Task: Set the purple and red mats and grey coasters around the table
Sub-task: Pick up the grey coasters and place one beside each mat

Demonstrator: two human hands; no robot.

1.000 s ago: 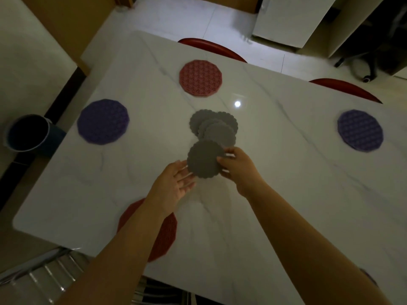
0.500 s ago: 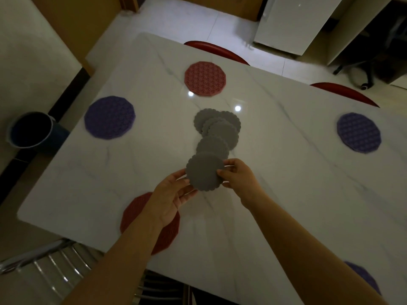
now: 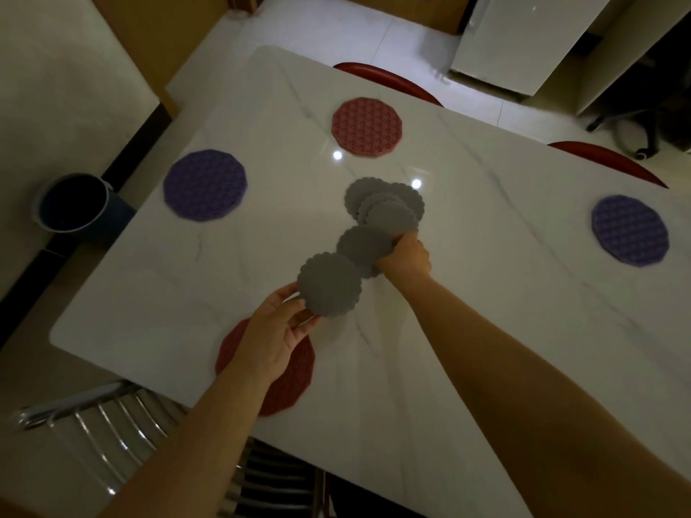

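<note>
My left hand (image 3: 275, 336) holds one grey scalloped coaster (image 3: 329, 285) above the white marble table (image 3: 467, 330). My right hand (image 3: 405, 256) grips a second grey coaster (image 3: 362, 248) at its right edge, next to a loose pile of grey coasters (image 3: 385, 203) at the table's middle. A red mat (image 3: 367, 127) lies at the far side. A purple mat (image 3: 205, 185) lies at the left end and another purple mat (image 3: 630, 229) at the right. A second red mat (image 3: 295, 383) lies at the near edge, partly hidden under my left wrist.
Two red chair backs (image 3: 389, 82) (image 3: 605, 162) stand along the far side. A metal chair (image 3: 112, 424) sits at the near left corner. A dark bucket (image 3: 73, 203) stands on the floor to the left. A white cabinet (image 3: 523, 43) is behind.
My left hand has carried its coaster down and left, away from the pile. My right hand has let go of that coaster, reached forward and taken hold of a second coaster.
</note>
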